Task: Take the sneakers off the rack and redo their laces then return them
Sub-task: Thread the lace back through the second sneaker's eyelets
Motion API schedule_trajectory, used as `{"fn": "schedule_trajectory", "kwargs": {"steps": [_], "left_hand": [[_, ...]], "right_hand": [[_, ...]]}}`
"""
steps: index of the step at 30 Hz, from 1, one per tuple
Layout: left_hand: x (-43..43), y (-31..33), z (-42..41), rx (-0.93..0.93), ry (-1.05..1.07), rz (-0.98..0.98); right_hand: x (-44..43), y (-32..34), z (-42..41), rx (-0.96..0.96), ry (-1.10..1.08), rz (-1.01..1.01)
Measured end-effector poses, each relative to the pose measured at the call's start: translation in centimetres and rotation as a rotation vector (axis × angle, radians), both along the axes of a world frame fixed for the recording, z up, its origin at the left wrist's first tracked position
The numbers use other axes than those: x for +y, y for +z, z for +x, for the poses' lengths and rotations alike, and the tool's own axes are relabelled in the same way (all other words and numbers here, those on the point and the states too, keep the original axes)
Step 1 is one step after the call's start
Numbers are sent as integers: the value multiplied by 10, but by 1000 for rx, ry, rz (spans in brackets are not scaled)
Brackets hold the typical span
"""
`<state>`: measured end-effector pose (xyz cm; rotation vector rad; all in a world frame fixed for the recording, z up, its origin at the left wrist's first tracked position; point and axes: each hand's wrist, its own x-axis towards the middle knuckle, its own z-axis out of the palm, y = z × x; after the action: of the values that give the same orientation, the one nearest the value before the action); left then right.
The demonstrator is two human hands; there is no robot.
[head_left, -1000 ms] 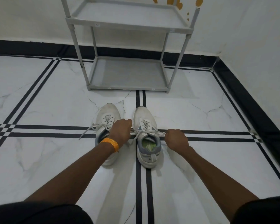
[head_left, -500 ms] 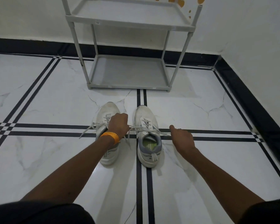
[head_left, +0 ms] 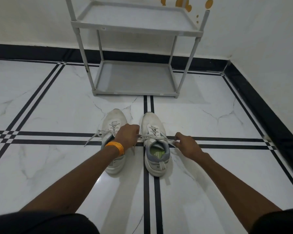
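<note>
Two white sneakers stand side by side on the floor, toes pointing at the rack. The right sneaker (head_left: 156, 154) has a grey collar and a green insole. My left hand (head_left: 127, 135), with an orange band at the wrist, grips one end of its lace (head_left: 152, 137) and covers part of the left sneaker (head_left: 114, 120). My right hand (head_left: 186, 145) pinches the other lace end to the shoe's right. The lace runs between both hands across the tongue. The left sneaker's lace (head_left: 93, 137) trails loose to the left.
A grey two-shelf rack (head_left: 135, 78) stands against the far wall with nothing on either shelf. The floor is white marble tile with black stripes. A black skirting runs along the far wall and the right wall (head_left: 269, 65).
Both hands have eased inward from the wide, taut pull. The lace between them now hangs less tight. My right hand has changed from a fist to a fingertip pinch.
</note>
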<state>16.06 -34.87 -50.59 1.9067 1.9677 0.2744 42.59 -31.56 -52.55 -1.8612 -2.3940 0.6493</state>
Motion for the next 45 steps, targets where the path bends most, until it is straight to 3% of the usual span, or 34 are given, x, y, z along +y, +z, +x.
{"fn": "schedule_trajectory", "kwargs": {"steps": [3,5,8,12,15,19,23,28,32,38,45], "left_hand": [[5,14,-3,-217,-39,-101],[10,29,4,-348,3,-124],[12,39,21,-403,0,-99],[1,22,40,-154,-177,-66],[-2,13,41,-59,-132,-14],[-5,6,35,-83,-83,-31],[-6,3,42,-258,-7,-25],[-3,-1,44,-32,20,88],[-5,-4,44,75,-54,123],[-6,-7,40,51,-34,100],[-6,-9,39,47,-52,95]], "right_hand": [[4,23,-1,447,-130,-186],[8,38,-2,561,-169,-281],[11,50,-12,418,-75,-191],[-7,46,-38,185,208,-82],[-13,45,-45,93,225,41],[-11,46,-45,216,159,96],[-11,42,-53,272,109,100],[-7,31,-48,499,-95,-87],[-10,24,-47,505,-155,-69],[-18,17,-53,504,-260,6],[-20,18,-52,576,-273,-50]]}}
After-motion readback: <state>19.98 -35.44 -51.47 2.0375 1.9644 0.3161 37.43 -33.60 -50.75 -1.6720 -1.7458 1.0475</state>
